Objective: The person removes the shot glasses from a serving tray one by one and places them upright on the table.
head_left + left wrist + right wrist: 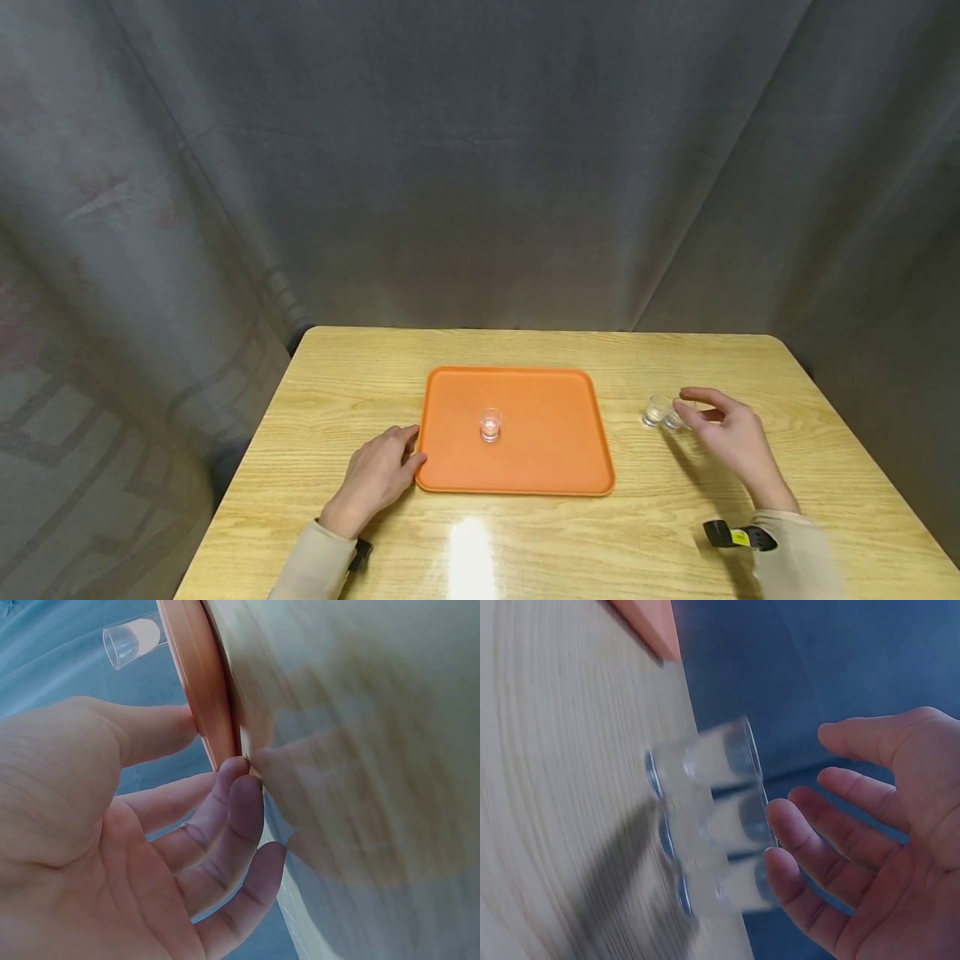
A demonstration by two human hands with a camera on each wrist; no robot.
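Observation:
An orange tray (551, 433) lies on the table, and one small clear shot glass (491, 424) stands on it, left of centre. At the tray's left edge my left hand (380, 472) pinches the rim, thumb on top and fingertips at the outer side, as the left wrist view shows. My right hand (731, 437) is right of the tray, fingers loosely bent and spread, beside a row of clear shot glasses. Three appear in the right wrist view: a front glass (705, 757), a middle glass (716, 825) and a third glass (727, 889), with fingertips very close.
The light wooden table (360, 367) spans the lower part of the head view. Behind it hangs a grey curtain (480, 167). A bright light reflection (471, 558) shows on the tabletop in front of the tray.

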